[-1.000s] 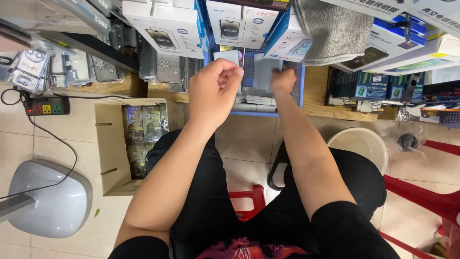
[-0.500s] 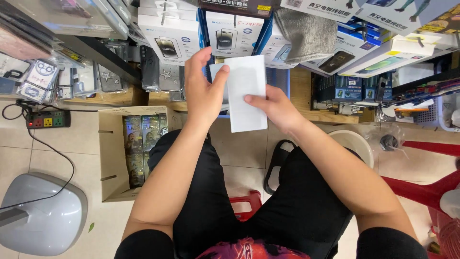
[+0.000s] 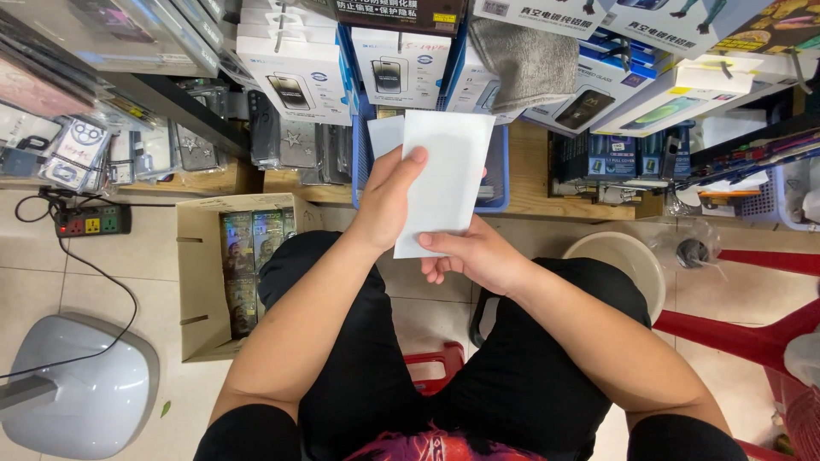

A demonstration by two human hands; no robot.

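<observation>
White sleeve [image 3: 444, 179], second sleeve [image 3: 384, 135] half hidden

Seated, both forearms extended forward over the thighs, bare to above the elbow. Left hand [image 3: 389, 201] raised higher, back of hand toward the camera, wrist straight, thumb stretched up and to the right with its tip pressing flat, fingers curled behind out of sight. Right hand [image 3: 474, 256] lower, just beside the left, palm turned inward, thumb lying level and pointing left, fingers folded underneath, wrist bent slightly. Hands almost touching.
</observation>
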